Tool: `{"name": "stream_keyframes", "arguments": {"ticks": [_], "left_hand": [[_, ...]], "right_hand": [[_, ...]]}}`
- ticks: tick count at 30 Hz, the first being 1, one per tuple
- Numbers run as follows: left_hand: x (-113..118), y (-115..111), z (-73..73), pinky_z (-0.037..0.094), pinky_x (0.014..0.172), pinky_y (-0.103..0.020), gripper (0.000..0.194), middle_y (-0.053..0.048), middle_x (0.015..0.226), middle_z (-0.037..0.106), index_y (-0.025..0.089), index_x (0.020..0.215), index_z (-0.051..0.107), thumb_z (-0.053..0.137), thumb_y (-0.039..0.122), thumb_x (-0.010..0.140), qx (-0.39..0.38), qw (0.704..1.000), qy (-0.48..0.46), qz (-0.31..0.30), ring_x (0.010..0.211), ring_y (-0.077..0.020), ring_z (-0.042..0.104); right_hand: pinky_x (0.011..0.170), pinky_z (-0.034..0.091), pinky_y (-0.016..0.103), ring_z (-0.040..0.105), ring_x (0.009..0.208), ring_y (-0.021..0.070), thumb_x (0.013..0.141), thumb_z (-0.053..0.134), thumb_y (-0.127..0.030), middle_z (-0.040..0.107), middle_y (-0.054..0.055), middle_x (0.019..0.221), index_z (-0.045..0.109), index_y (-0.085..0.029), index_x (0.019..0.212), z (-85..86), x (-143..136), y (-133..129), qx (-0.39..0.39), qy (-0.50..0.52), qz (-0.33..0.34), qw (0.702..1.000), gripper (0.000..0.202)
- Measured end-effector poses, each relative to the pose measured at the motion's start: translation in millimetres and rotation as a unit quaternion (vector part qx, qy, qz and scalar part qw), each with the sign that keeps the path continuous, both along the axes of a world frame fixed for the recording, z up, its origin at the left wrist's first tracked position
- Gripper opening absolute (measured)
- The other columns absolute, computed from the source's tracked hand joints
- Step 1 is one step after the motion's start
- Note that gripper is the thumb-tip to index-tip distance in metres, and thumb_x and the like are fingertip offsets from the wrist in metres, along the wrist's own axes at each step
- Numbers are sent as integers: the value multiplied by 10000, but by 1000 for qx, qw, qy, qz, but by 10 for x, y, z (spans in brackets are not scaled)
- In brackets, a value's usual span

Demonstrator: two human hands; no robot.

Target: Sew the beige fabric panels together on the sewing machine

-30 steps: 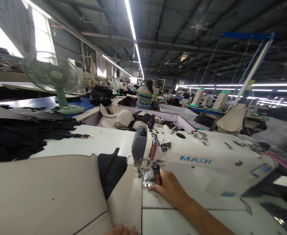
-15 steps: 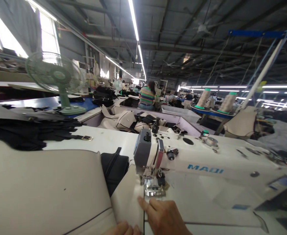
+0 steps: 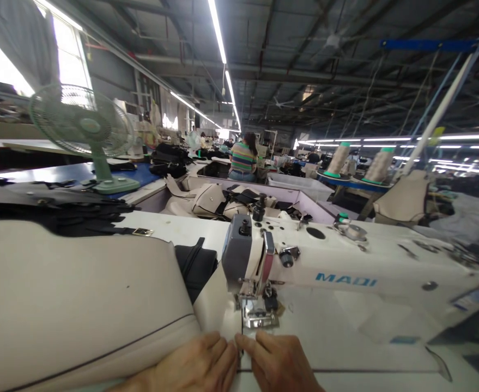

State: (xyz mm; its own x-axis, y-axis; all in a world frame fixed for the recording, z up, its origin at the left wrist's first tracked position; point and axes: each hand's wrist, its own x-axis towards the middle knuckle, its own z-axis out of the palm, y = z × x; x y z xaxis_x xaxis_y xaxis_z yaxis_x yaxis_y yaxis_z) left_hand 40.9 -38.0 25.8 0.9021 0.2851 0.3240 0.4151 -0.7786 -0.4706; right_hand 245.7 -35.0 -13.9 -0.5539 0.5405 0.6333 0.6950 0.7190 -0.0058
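A: Where do the hands rest?
B: Left hand [image 3: 190, 362] and right hand [image 3: 278, 362] press flat, fingertips meeting, on the beige panel [image 3: 217, 313].
A: And beyond?
B: The presser foot [image 3: 259, 317] lies just ahead, nearer the right; the panel's dark edge runs straight toward it.

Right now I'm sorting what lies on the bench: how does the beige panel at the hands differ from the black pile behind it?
The beige panel is pale, broad and smooth, crossed by a dark seam line; the black pile is dark and rumpled. The panel reaches the left hand by the presser foot; the pile lies farther back, untouched. Both rest on the white table.
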Motion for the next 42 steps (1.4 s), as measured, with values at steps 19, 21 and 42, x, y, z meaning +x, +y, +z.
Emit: {"name": "stream_keyframes", "arguments": {"ticks": [19,21,42], "left_hand": [[11,338,229,461,754,-354,196,-39,892,647,146,923,619,713,252,788,-181,978,88,59,817,-223,588],[-59,291,237,457,825,-353,262,-51,998,661,150,1029,619,706,250,802,-188,975,75,87,905,-225,601],[-194,248,221,380,612,-357,258,-18,783,660,125,1129,607,606,143,872,-53,995,71,-35,691,-208,548]], "right_hand": [[445,243,321,549,589,167,915,564,-109,599,-15,734,508,-186,766,156,-133,243,-45,-192,-6,980,177],[443,238,316,526,568,172,897,558,-72,598,-9,757,501,-182,798,170,-118,230,-39,-206,5,978,158],[403,153,344,534,473,171,935,480,-127,584,-22,653,549,-152,1055,-11,-137,-15,-18,-94,-29,995,140]]}}
